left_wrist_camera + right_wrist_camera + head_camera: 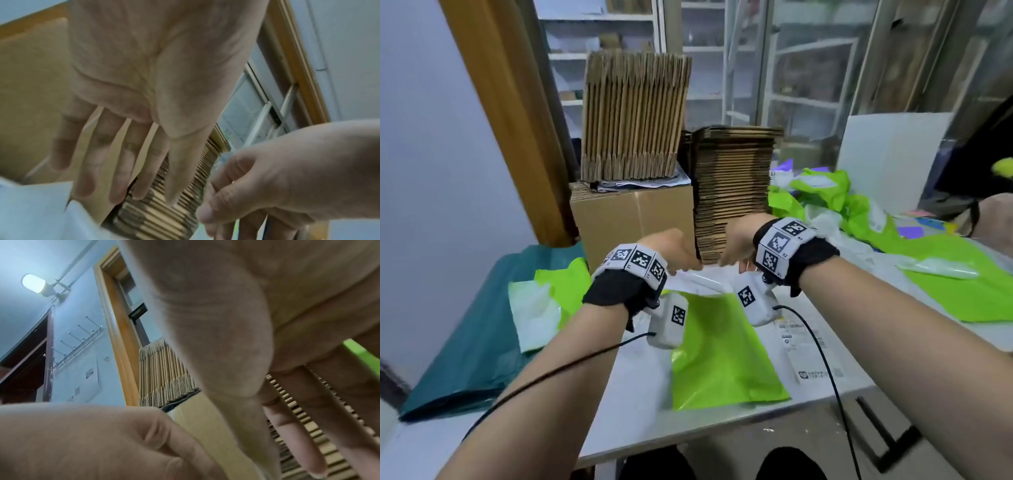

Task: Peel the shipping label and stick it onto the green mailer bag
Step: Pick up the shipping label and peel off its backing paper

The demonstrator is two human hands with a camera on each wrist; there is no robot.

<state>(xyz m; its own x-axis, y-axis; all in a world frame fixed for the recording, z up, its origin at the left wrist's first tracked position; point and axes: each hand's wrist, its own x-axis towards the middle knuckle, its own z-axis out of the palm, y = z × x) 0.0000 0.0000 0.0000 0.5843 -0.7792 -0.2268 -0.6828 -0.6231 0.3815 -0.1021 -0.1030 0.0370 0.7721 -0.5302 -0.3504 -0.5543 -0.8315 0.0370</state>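
A green mailer bag [722, 356] lies flat on the white table [640, 394] in front of me. Its white upper end [698, 284] is lifted at the far side. The shipping label [804, 349], a white printed sheet, lies on the table just right of the bag. My left hand [674, 246] and right hand [739, 243] hover close together over the bag's white end. In the left wrist view my left hand [144, 97] shows straight fingers, with a white sheet [37, 211] below them. My right hand [226, 353] has its thumb and fingers stretched downward. What the fingertips touch is hidden.
Stacks of flattened cardboard [633, 116] [732, 192] and a cardboard box [630, 219] stand right behind my hands. More green mailers [945, 281] are piled at the right, and a teal bag [482, 325] lies at the left. Black cables [822, 356] trail from both wrists across the table.
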